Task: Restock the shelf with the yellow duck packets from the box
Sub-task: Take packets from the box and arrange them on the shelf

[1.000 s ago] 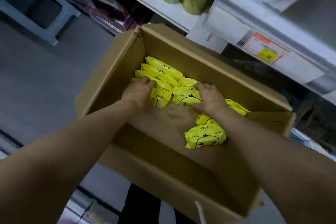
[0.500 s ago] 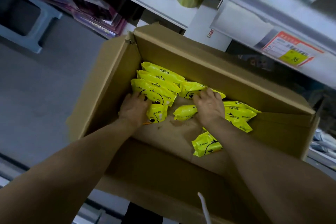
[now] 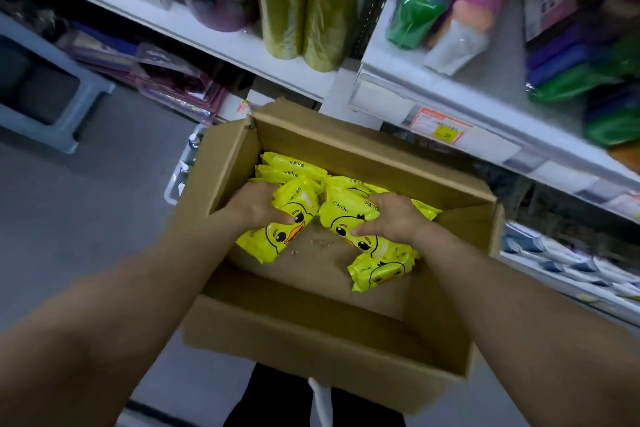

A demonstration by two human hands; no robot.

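Note:
An open cardboard box (image 3: 325, 343) sits below me with several yellow duck packets (image 3: 291, 166) heaped against its far wall. My left hand (image 3: 258, 206) grips a duck packet (image 3: 277, 236) by its upper edge, thumb pressed on the printed duck face. My right hand (image 3: 393, 217) grips another duck packet (image 3: 343, 215), fingers curled over its top and thumb on its front. A loose packet (image 3: 379, 270) lies under my right wrist on the box floor. Both held packets are tilted up, faces toward me.
A white shelf (image 3: 460, 94) with a red and yellow price tag (image 3: 440, 128) runs above the box at right, holding coloured bagged goods. Green rolls (image 3: 301, 7) stand on the shelf at centre. A pale blue stool (image 3: 45, 104) stands on the grey floor at left.
Both hands have closed round packets and tipped them up so the duck faces show. The view has tilted up, showing more of the shelves.

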